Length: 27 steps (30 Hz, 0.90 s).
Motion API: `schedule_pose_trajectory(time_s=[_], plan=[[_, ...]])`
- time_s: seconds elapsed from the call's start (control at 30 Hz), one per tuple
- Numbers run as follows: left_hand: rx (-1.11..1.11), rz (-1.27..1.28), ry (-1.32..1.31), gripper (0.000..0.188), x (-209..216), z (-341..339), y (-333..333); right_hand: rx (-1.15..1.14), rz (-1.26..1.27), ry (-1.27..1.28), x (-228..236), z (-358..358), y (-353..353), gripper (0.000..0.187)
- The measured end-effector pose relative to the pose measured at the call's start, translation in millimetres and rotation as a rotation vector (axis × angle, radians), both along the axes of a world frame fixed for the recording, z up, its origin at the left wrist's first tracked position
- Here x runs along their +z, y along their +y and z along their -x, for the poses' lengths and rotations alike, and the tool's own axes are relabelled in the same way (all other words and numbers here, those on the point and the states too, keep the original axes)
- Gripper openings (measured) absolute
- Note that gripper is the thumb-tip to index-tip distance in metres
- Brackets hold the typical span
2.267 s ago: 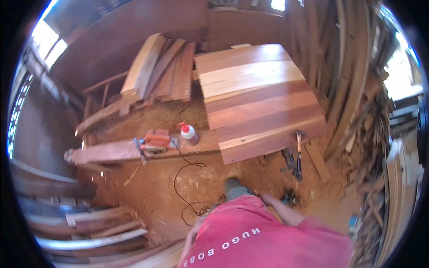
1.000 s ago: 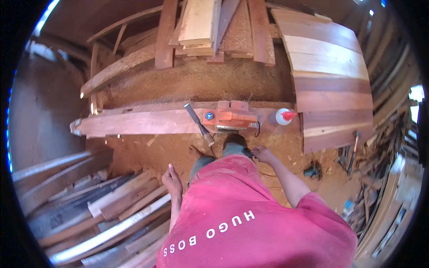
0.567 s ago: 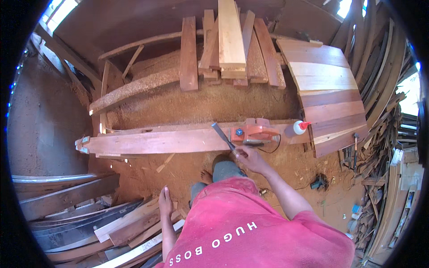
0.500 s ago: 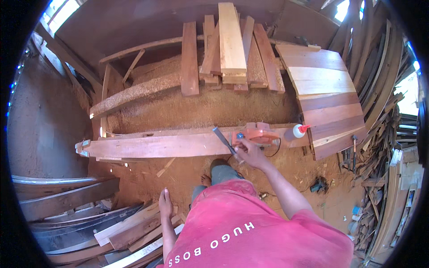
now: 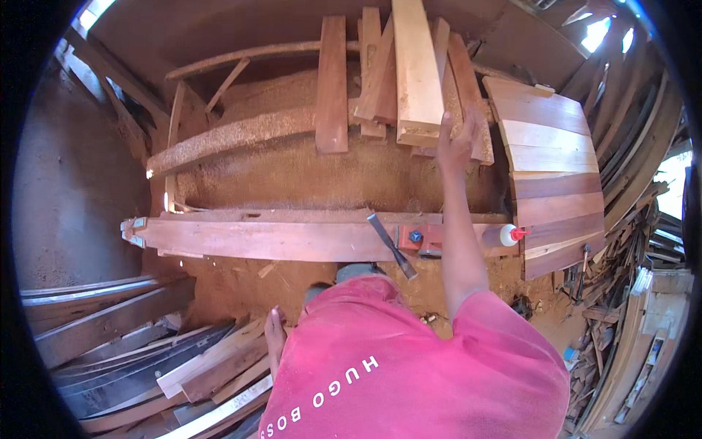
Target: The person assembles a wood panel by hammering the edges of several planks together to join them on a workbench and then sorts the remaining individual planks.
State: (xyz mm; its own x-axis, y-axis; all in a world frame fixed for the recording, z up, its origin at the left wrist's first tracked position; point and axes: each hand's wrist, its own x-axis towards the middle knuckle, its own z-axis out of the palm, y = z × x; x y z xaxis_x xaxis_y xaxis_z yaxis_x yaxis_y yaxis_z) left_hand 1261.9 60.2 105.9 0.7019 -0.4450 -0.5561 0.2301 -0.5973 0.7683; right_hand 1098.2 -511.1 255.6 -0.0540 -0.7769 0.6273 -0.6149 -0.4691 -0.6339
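Note:
My right hand (image 5: 457,143) is stretched out beside the near end of a thick pale board (image 5: 418,80), fingers apart; whether it touches the wood I cannot tell. Under and around that board lie several reddish planks (image 5: 333,88). My left hand (image 5: 275,329) hangs low at my side, partly hidden by my shirt, its visible fingers straight and holding nothing. A chisel (image 5: 391,246) lies across the long wooden beam (image 5: 263,240), its dark handle jutting past the near edge. Next to it sits a red power tool (image 5: 422,238), partly covered by my right forearm.
A white bottle with a red nozzle (image 5: 510,235) rests at the beam's right end. Beyond it is a panel of joined boards (image 5: 556,168) with a hammer (image 5: 584,267) at its corner. Timber stacks (image 5: 219,377) fill the lower left; more wood leans at the right.
My right hand has left the chisel on the beam and moved up and forward to the pale board. My left hand has drawn back lower, and the view has shifted.

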Motion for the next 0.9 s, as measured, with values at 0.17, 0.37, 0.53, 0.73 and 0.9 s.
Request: schedule_pose_trajectory(time_s=[0.17, 0.37, 0.53, 0.73, 0.9], plan=[[0.088, -0.07, 0.055, 0.061, 7.8, -21.5, -23.0, 0.063, -0.108, 0.59, -43.8, 0.8, -12.6, 0.059], [-0.064, -0.054, 0.086, 0.06, 0.2, -63.6, -56.7, 0.133, -0.132, 0.271, -48.8, -2.6, -17.0, 0.055], [-0.301, -0.036, 0.041, 0.056, 30.3, -112.0, -127.9, 0.027, -0.093, 0.111, -59.5, -5.7, 21.5, 0.054], [-0.606, 0.075, -0.074, 0.058, -0.3, -193.4, -245.8, -0.002, -0.345, 0.106, -92.0, 11.7, 168.8, 0.043], [-0.669, 0.157, -0.236, 0.052, -28.9, -223.2, -418.7, -0.18, -0.645, 0.299, -98.6, 17.6, 327.3, 0.04]])
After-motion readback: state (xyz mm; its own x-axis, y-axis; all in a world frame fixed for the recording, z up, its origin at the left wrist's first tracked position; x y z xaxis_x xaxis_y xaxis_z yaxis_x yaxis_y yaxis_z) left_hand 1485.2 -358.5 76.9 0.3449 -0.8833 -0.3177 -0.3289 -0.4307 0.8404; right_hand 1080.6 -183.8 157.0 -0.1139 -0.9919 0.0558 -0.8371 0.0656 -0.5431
